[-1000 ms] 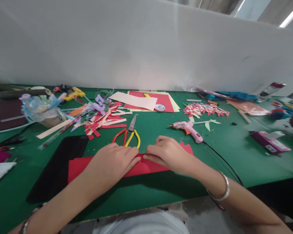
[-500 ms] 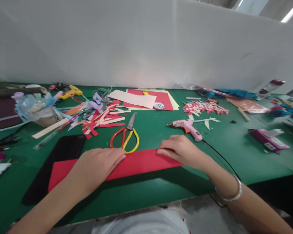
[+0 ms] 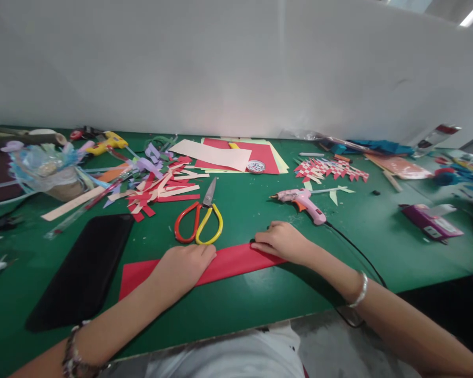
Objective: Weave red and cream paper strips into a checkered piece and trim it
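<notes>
A long strip of red paper [image 3: 230, 263] lies across the near part of the green table. Over its middle is my left hand [image 3: 187, 266], fingers together and closed on its upper edge, thumb hidden. My right hand [image 3: 286, 242] pinches the strip near its right end, fingers curled, some tips out of sight. Just beyond my left hand are scissors [image 3: 203, 216] with one red and one yellow handle, blades pointing away. A pink glue gun [image 3: 302, 202] rests beyond my right hand, its cord running to the right.
A black phone-like slab [image 3: 82, 273] lies left of the strip. Farther back are a heap of red and pale paper strips [image 3: 163, 189], stacked coloured sheets [image 3: 266, 153], a small round dish [image 3: 256, 166] and red-white woven paper [image 3: 331, 169]. A purple box [image 3: 431, 223] sits at right.
My left hand has moved right, and the left end of the red strip now lies farther right, off the black slab. My right hand keeps its pinch. The view has shifted slightly.
</notes>
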### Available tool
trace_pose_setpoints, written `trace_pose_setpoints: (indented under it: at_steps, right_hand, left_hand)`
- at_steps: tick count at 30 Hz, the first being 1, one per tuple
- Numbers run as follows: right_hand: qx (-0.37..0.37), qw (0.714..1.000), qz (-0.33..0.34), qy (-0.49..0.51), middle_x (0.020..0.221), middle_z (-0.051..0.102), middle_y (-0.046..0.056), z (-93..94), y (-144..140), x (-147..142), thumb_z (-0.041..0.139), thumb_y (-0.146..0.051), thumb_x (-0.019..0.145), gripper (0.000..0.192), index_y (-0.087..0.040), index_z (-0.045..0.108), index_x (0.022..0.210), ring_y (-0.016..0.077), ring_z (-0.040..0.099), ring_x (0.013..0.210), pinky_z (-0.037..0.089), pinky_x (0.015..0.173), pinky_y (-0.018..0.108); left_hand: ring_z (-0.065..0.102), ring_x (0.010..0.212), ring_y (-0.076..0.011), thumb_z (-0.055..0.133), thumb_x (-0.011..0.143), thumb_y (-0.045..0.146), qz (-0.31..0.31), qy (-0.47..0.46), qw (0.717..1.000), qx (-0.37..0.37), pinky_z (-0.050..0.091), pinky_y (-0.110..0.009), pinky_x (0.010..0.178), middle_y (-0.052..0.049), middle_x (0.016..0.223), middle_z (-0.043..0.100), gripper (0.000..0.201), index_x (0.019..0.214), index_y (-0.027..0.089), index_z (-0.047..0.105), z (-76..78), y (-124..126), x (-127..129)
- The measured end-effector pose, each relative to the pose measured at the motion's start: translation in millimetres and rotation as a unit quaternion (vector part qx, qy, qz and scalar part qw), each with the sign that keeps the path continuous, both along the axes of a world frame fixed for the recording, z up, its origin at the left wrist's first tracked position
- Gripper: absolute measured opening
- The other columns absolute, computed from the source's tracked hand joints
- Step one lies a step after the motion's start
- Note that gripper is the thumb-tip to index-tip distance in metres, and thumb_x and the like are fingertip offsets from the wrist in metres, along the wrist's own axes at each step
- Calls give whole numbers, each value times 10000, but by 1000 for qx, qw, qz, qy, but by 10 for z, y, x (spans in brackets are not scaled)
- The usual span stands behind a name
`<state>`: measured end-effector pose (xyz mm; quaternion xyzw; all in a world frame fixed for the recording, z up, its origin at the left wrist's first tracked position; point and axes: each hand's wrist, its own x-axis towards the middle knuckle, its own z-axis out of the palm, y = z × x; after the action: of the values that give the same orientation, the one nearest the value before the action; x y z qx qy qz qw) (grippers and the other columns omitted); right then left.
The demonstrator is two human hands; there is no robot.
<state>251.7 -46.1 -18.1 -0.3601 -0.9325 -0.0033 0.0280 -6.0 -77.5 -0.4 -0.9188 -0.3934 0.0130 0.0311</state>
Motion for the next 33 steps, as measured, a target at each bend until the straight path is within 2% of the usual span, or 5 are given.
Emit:
trace_pose_setpoints:
  at_steps: [5, 9, 17, 24, 33]
  right_hand:
    - [42, 999, 10, 0, 571, 637, 1, -31, -1, 25, 357, -356, 965, 386, -177, 569, 697, 96, 469, 464, 265, 617, 255]
    - [65, 998, 12, 13, 572, 635, -5, -55, -28, 26, 324, -352, 975, 415, -175, 557, 681, 97, 465, 464, 262, 612, 256]
    - [59, 998, 21, 20, 556, 610, -4, -51, -6, 127, 293, -347, 983, 439, -176, 552, 674, 96, 453, 467, 272, 628, 253]
    - [81, 996, 41, 1, 554, 606, -5, -51, 31, 245, 255, -335, 991, 476, -172, 569, 673, 100, 442, 477, 288, 681, 262]
    - [123, 992, 37, 10, 531, 612, -15, -15, 6, 292, 262, -319, 992, 484, -175, 569, 647, 96, 432, 468, 285, 766, 274]
  left_hand:
    - [639, 619, -181, 280, 911, 75, -24, 1, 998, 54, 484, -247, 503, -62, 769, 650, 314, 907, 149, 585, -81, -6, -40]
    - [666, 751, -176, 218, 957, 151, -44, -76, 996, 32, 528, -264, 613, -87, 929, 670, 366, 1040, 132, 575, -118, 11, -113]
    - [665, 719, -140, 262, 968, 280, 44, -125, 991, -11, 480, -213, 605, -19, 827, 701, 368, 873, 191, 606, -85, 33, -160]
    - [653, 655, -138, 273, 958, 264, 51, -94, 994, -21, 429, -215, 547, -2, 768, 689, 339, 834, 196, 581, -47, 4, -205]
    - [584, 556, -130, 196, 973, 238, 38, -74, 995, 47, 351, -228, 479, -7, 685, 622, 421, 756, 192, 554, -57, -37, -413]
